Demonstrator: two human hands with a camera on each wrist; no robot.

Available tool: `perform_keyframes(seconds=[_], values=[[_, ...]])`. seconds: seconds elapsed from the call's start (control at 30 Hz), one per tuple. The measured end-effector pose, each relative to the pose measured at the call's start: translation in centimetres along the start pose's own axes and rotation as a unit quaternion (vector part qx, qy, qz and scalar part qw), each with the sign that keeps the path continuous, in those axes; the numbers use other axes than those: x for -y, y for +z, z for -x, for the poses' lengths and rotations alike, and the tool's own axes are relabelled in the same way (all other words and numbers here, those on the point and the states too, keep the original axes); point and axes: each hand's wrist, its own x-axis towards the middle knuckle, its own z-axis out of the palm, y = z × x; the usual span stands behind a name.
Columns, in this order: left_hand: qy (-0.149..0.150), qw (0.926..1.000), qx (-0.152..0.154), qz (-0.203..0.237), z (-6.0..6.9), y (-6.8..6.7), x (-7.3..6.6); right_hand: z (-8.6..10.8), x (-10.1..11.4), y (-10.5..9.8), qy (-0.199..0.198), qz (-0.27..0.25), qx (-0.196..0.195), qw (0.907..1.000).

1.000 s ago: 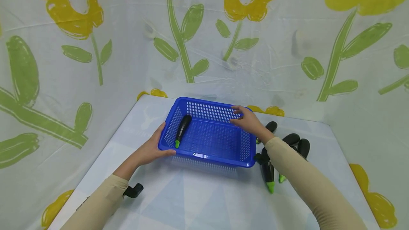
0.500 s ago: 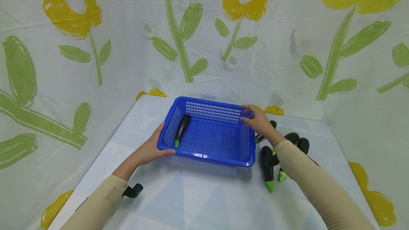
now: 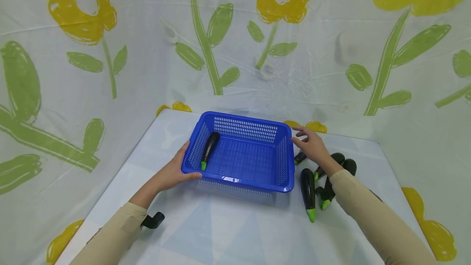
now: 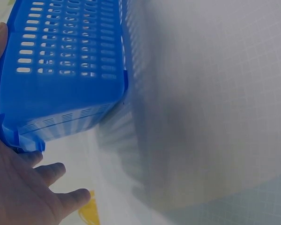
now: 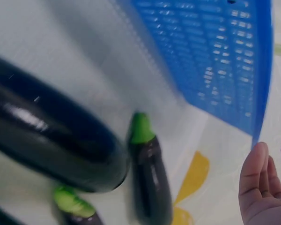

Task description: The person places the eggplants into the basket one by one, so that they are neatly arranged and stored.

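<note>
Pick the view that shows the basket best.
Head, since the basket sits fully in frame, inside visible. Left wrist: outer walls at one corner, cropped. Right wrist: part of an outer wall, cropped.

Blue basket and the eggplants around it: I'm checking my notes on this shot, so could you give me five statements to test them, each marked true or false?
1. One eggplant lies inside the blue basket. True.
2. The left grip holds the basket at its near left corner. True.
3. The right grip is holding an eggplant. False: it holds nothing and is beside the basket's right rim.
4. The green end of the eggplant in the basket points toward the near side. True.
5. The other eggplants lie left of the basket. False: they lie to its right, on the table.
</note>
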Motion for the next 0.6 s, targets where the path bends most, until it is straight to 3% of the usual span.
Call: perform_keyframes(seconds=[0.43, 0.6], values=[[0.002, 1.0, 0.003, -0.003, 0.0, 0.0, -0.1, 2.1, -4.3, -1.3, -0.001, 0.024, -0.015, 0.9996], [0.003, 1.0, 0.001, -0.002, 0.0, -0.1, 0.0, 2.7, -5.5, -2.0, 0.015, 0.025, -0.021, 0.9993]])
